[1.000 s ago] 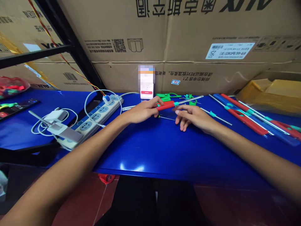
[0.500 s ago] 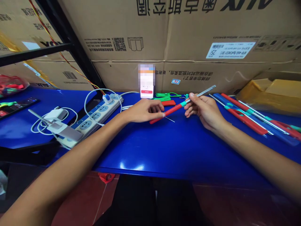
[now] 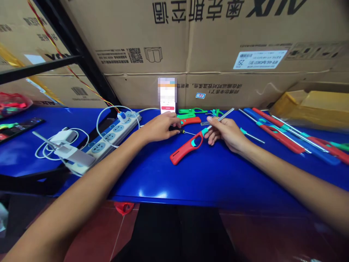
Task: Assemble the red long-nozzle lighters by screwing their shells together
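My right hand (image 3: 225, 134) pinches a red gas lighter (image 3: 182, 151) by its metal barrel between thumb and fingers. The lighter's handle slants down to the left over the blue table (image 3: 152, 171), its green trigger facing up. My left hand (image 3: 160, 127) is closed around a small screwdriver (image 3: 182, 131) with a black handle and yellow collar; its thin shaft points right, towards the lighter. Behind both hands lie green plastic pieces (image 3: 192, 111) and another red handle piece (image 3: 192, 120). A short metal tube end (image 3: 205, 123) shows beside my right fingertips.
A phone (image 3: 167, 94) leans on the cardboard box (image 3: 136, 29) at the back. To the left are a white power strip (image 3: 105, 140) and a charger (image 3: 65, 138) with cables. Several red and blue lighters (image 3: 289, 138) lie right, near a green clip with a rod (image 3: 253, 135).
My left hand has come off the lighter's handle and moved slightly left, showing the screwdriver. My right hand has shifted left and down, and the lighter's handle has dropped lower.
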A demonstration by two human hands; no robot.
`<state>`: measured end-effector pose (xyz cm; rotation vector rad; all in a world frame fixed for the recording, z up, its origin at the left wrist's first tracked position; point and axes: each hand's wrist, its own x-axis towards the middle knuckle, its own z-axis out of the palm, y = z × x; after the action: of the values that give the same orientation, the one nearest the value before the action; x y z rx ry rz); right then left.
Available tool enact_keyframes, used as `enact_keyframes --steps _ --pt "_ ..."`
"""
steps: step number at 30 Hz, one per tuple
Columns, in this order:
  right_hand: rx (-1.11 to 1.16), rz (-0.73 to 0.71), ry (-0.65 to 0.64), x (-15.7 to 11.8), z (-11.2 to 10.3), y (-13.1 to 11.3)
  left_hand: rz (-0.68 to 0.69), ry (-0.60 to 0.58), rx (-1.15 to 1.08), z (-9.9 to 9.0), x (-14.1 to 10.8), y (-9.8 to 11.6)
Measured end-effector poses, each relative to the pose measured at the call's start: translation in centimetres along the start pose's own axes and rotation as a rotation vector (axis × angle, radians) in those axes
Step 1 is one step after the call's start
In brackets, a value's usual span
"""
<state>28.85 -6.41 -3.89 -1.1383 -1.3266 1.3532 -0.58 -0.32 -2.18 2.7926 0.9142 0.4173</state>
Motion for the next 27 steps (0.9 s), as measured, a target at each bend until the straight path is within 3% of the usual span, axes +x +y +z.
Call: enact_keyframes --steps 11,16,22,27 --pt "0.035 0.04 -0.097 -0.2 0.2 0.3 -0.144 0.108 0.268 1.4 -0.8 2.5" --pt "0.063 0.051 -0.117 -0.1 0.0 0.5 -0.206 0.2 0.29 2.5 -1.4 3.1" --pt "0.103 0.042 -0.096 -0.2 0.2 0.3 -0.129 0.326 0.232 2.5 -1.5 3.6" --pt "0.103 0.038 -0.062 -0.2 0.4 0.3 -0.065 0.298 0.16 2.0 -1.7 3.3"
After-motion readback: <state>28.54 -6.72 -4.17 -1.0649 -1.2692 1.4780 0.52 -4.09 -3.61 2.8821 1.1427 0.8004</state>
